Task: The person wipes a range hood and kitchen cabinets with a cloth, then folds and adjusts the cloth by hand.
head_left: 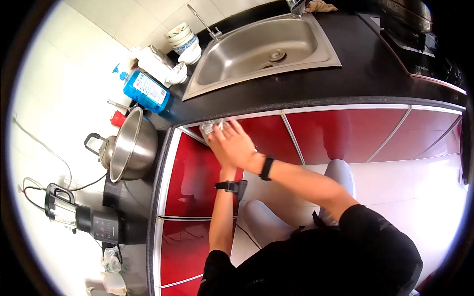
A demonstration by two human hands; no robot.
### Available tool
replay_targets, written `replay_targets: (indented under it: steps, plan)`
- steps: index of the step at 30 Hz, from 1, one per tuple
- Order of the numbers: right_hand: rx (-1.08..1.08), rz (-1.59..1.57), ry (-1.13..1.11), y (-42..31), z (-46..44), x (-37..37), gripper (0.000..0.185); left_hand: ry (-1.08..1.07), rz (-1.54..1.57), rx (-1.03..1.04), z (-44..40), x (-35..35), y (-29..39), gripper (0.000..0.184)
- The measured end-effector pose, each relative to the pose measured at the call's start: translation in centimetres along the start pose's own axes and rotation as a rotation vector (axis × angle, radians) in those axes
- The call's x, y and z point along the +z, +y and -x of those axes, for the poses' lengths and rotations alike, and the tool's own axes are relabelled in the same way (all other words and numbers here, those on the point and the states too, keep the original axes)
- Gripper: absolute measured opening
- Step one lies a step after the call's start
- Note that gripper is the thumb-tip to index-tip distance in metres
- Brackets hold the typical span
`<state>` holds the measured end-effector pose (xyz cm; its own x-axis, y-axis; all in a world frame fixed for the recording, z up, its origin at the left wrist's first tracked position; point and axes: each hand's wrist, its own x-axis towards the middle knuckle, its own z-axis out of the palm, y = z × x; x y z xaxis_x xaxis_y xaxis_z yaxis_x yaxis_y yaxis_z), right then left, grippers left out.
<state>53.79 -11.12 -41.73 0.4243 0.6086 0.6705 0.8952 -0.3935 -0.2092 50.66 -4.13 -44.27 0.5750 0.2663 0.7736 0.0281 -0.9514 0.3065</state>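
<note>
Both my hands meet at the inner corner of the counter, in front of the red cabinet doors [190, 172]. My right hand [236, 145] lies over my left hand [219, 150] and hides most of it. A crumpled, clear, shiny thing [207, 127], perhaps plastic, shows at the fingertips, just below the counter edge. The fingers of my right hand are stretched forward, close together, against it. What the fingers of my left hand do is hidden.
A steel sink [261, 49] is set in the black counter [306, 84]. Blue soap bottle [146, 92], stacked bowls [181, 38], steel basin [133, 145], kettle [105, 150] and blender [66, 212] stand left. A stove [427, 61] is at the right.
</note>
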Motion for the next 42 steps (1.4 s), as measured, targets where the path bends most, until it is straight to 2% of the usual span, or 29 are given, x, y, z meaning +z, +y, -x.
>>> replay_targets:
  steps: [2, 3, 4, 6, 8, 9, 13, 14, 17, 23, 24, 27, 30, 33, 34, 35, 37, 38, 42]
  plan:
    - [-0.003, 0.017, -0.003, 1.7, 2.0, -2.5, 0.057, 0.036, 0.171, -0.037, 0.1, 1.1, 3.0, 0.039]
    - [0.003, -0.017, 0.034, 2.5, 3.3, -3.6, 0.066, -0.033, 0.329, -0.123, -0.4, 1.1, 3.8, 0.038]
    - [0.043, -0.005, 0.008, 3.1, 4.7, -5.2, 0.066, -0.090, 0.481, -0.220, -0.9, 1.2, 4.6, 0.036]
    - [0.127, 0.015, -0.027, 4.4, 6.8, -8.0, 0.069, 0.002, 0.542, -0.191, -0.7, 2.0, 8.7, 0.036]
    - [0.187, 0.010, -0.038, 5.4, 8.5, -10.4, 0.075, -0.074, 0.445, -0.109, 0.1, 2.2, 10.7, 0.038]
    - [0.227, -0.050, 0.001, 6.1, 9.4, -10.2, 0.084, -0.119, 0.449, -0.096, 0.9, 2.9, 11.1, 0.039]
    - [0.259, -0.024, -0.012, 6.9, 10.7, -12.1, 0.086, -0.207, 0.556, -0.078, 2.5, 4.4, 12.9, 0.043]
    - [0.256, -0.011, -0.011, 7.1, 10.9, -12.1, 0.087, -0.229, 0.471, -0.056, 3.2, 5.3, 12.4, 0.046]
    - [0.246, 0.009, -0.043, 7.1, 10.8, -12.0, 0.086, -0.355, 0.419, -0.188, 4.8, 6.1, 11.8, 0.050]
    - [0.236, 0.022, 0.017, 6.7, 9.1, -12.7, 0.074, -0.281, 0.442, -0.126, 5.1, 5.8, 11.8, 0.056]
    - [0.235, 0.032, -0.006, 6.7, 8.9, -13.0, 0.075, -0.374, 0.405, -0.166, 6.6, 6.4, 11.1, 0.062]
    - [0.222, 0.026, -0.054, 7.0, 9.6, -13.6, 0.078, -0.478, 0.527, -0.238, 7.3, 6.5, 11.4, 0.070]
    - [0.228, -0.003, -0.056, 7.2, 10.3, -14.2, 0.080, -0.201, 0.659, -0.306, 7.8, 4.6, 13.1, 0.075]
    - [0.256, -0.052, -0.026, 7.2, 10.4, -14.3, 0.081, -0.145, 0.636, -0.318, 9.4, 5.8, 13.9, 0.082]
    - [0.246, -0.040, -0.035, 7.2, 10.4, -14.3, 0.080, -0.018, 0.504, -0.262, 9.3, 5.9, 14.1, 0.083]
    - [0.237, -0.032, -0.045, 7.2, 10.5, -14.3, 0.080, 0.019, 0.584, -0.300, 9.1, 5.8, 14.1, 0.081]
    - [0.211, 0.029, -0.039, 7.3, 10.7, -13.9, 0.078, 0.083, 0.738, -0.381, 7.8, 5.4, 13.7, 0.079]
    - [0.212, 0.032, -0.030, 7.1, 10.6, -13.7, 0.074, 0.042, 0.770, -0.393, 7.2, 5.2, 13.3, 0.082]
    - [0.209, 0.027, 0.025, 6.8, 10.5, -12.6, 0.064, 0.051, 0.652, -0.306, 5.5, 5.6, 11.3, 0.074]
